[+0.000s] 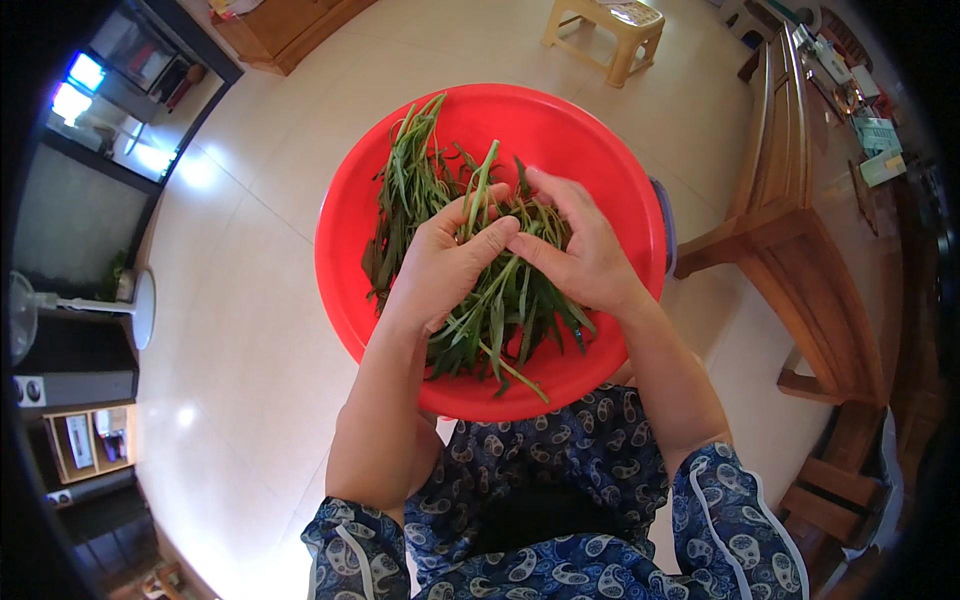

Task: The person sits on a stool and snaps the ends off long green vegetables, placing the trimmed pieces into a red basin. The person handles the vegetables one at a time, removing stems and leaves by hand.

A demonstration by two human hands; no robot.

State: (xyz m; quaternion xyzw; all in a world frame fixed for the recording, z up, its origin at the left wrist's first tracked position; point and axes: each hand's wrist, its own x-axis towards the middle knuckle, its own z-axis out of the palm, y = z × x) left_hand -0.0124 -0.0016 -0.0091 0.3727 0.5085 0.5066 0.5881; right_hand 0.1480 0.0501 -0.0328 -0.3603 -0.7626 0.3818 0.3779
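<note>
A round red plastic basin (600, 142) sits before me over my lap, holding long-leaved greens that look like water spinach. My left hand (439, 262) grips a pale green stem (482, 180), which sticks up between thumb and fingers. Thumb tip against the left thumb, my right hand (585, 251) curls around leafy stems (544, 221) beside it. One bundle of greens (409, 169) lies along the basin's left side with its stems towards the far rim. Below my hands spreads a looser heap of greens (499, 319), with one stem reaching the near side.
A yellow plastic stool (626, 34) stands on the tiled floor (247, 247) beyond the basin. To the right is a wooden table (780, 202) with small items on it. At left are a white fan (142, 309) and a dark cabinet (82, 360). A wooden cabinet (289, 30) stands far left.
</note>
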